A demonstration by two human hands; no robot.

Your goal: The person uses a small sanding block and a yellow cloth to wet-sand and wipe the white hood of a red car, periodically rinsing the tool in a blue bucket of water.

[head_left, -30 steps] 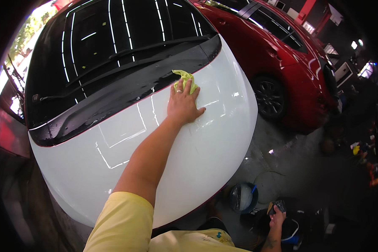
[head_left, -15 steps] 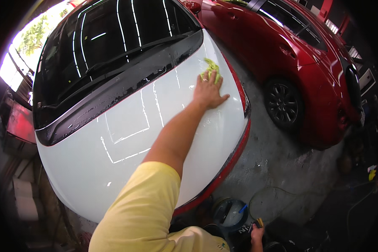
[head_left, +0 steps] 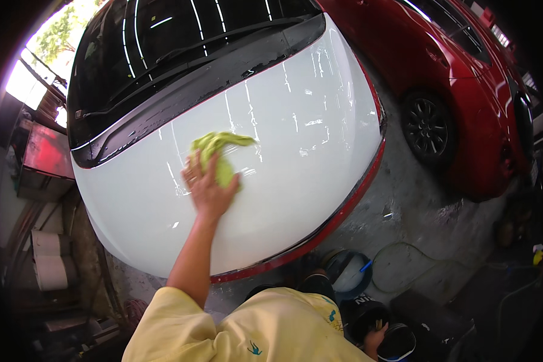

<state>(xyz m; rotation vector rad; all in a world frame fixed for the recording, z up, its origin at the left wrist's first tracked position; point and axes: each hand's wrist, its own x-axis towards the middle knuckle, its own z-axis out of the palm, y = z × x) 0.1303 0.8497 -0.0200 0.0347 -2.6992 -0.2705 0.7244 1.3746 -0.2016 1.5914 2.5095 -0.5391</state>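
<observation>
My left hand (head_left: 210,188) lies on a bunched lime-green cloth (head_left: 223,158), fingers spread, pressing it to the white hood (head_left: 289,199) of a car. The hood looks wet and glossy, with ceiling lights mirrored in it. Above it stretch a black cowl with water drops and a dark windshield (head_left: 169,42) with wipers. Red trim (head_left: 320,238) borders the hood's front edge. Low at the right, my right hand (head_left: 375,339) hangs beside my body, closed around a small object with a yellowish part. Most of that object is hidden.
A red car (head_left: 464,127) is parked at the right. On the wet floor stand a round bucket (head_left: 338,288) with a blue-handled item and other dark containers; a thin hose (head_left: 398,246) curls nearby. A red cabinet (head_left: 49,151) is at the left.
My left hand and the cloth have swept from the hood's right side toward its middle left. The view has shifted, and my right hand has gone lower in it.
</observation>
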